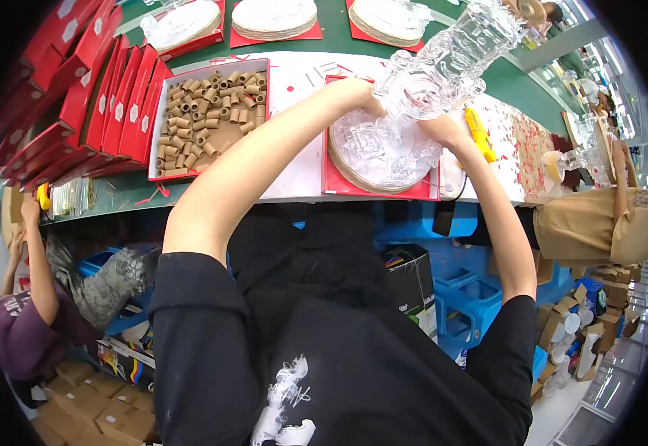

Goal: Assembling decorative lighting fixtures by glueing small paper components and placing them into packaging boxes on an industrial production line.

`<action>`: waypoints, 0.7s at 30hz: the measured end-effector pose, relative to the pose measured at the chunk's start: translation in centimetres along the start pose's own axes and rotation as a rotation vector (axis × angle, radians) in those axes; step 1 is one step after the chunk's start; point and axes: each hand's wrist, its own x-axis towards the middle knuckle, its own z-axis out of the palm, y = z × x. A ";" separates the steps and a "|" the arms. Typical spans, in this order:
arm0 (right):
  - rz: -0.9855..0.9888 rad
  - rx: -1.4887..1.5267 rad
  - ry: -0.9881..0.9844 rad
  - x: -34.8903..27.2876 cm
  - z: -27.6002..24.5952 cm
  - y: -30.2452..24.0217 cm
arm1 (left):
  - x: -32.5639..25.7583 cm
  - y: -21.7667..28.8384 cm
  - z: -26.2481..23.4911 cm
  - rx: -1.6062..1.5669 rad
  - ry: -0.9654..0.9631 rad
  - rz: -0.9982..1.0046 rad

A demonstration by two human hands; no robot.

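A tall clear plastic model [450,63], built of tiered transparent parts, leans toward the upper right above the table. My left hand [365,97] is at its lower left side and my right hand [443,130] at its lower right; both are closed on its bottom part, with some fingers hidden behind the plastic. Just beneath lies a thick round cardboard base [354,172] inside a shallow red box [342,186]. Loose clear plastic pieces [368,141] cover the round base. Close to my right hand is a yellow tool [478,135].
A box of short cardboard tubes [209,123] stands left of my forearm, beside a row of red boxes [108,111]. More round bases [274,18] line the back of the green table [331,37]. Co-workers [30,320] sit at both sides. Blue stools [461,305] stand below.
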 end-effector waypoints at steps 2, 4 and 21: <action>-0.075 0.243 -0.028 5.3 1.8 -7.3 | -4.6 -10.5 -1.3 0.069 0.121 0.027; 0.021 0.094 -0.026 2.5 1.5 -2.4 | -2.7 -5.3 -0.1 0.022 0.152 0.091; 0.142 0.477 0.083 0.6 2.5 4.9 | -5.8 1.1 -4.7 -0.005 0.092 -0.139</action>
